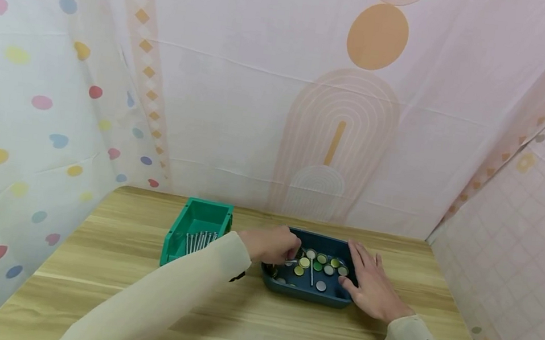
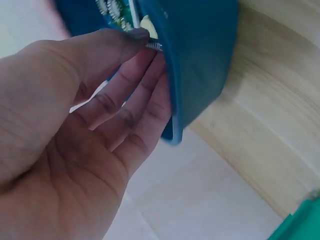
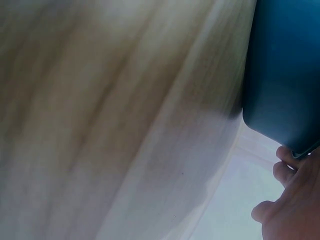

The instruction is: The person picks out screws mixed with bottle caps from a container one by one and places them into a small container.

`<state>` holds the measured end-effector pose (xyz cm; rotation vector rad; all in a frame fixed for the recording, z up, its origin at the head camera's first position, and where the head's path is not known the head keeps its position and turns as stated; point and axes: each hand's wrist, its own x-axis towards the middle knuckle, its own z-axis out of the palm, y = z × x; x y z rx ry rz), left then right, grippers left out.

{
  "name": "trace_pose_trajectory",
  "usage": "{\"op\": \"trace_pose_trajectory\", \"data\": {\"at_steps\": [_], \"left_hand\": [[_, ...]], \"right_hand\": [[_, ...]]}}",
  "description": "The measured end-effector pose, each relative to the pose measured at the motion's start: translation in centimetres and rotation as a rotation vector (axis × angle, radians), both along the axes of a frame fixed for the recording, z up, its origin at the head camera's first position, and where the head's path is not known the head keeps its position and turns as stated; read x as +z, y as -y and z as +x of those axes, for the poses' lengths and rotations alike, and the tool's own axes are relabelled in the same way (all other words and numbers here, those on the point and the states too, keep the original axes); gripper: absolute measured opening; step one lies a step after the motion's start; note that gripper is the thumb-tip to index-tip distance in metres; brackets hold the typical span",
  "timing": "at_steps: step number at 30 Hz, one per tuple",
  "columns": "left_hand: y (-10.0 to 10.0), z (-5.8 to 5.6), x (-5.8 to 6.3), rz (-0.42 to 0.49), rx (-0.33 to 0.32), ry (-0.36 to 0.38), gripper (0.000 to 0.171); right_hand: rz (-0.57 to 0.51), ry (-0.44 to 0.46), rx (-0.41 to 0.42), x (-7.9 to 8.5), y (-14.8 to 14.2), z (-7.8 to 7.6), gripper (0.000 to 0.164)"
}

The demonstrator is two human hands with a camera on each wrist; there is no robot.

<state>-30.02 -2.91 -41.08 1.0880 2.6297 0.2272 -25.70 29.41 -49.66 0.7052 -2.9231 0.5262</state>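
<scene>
A dark blue tray (image 1: pixel 304 296) stands on the table holding several metal bottle caps (image 1: pixel 321 286) and a long nail (image 1: pixel 312 273). My left hand (image 1: pixel 277 245) reaches in over its left end. Thumb and fingertips come together there on a slim metal piece that looks like a nail (image 1: pixel 291 262); most of it is hidden by the fingers. In the left wrist view, the left hand (image 2: pixel 95 105) has its fingers just inside the tray wall (image 2: pixel 200 60). At the opposite end, my right hand (image 1: pixel 372 283) rests over the rim, fingers spread and thumb above the inside.
Left of the tray, a green bin (image 1: pixel 201 208) holds several long nails (image 1: pixel 200 239), partly behind the left sleeve (image 1: pixel 174 289). A patterned curtain (image 1: pixel 240 102) hangs along the back and sides of the wooden table (image 1: pixel 251 328).
</scene>
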Motion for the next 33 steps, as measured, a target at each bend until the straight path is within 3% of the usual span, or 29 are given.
{"op": "trace_pose_trajectory", "data": {"at_steps": [8,17,25,33], "left_hand": [[2.2,-0.1,1.4,0.180,0.028,-0.010,0.008],[5.2,-0.2,2.7,0.268,0.091,-0.055,0.012],[8.9,0.1,2.4,0.329,0.169,-0.075,0.015],[12.2,0.0,1.0,0.395,0.252,-0.067,0.014]], "right_hand": [[0.015,-0.012,0.001,-0.1,-0.4,-0.1,0.090],[0.018,-0.011,-0.008,-0.1,-0.9,-0.1,0.090],[0.025,-0.005,-0.013,0.0,-1.1,0.0,0.090],[0.009,0.001,-0.017,0.0,-1.3,-0.1,0.090]]}}
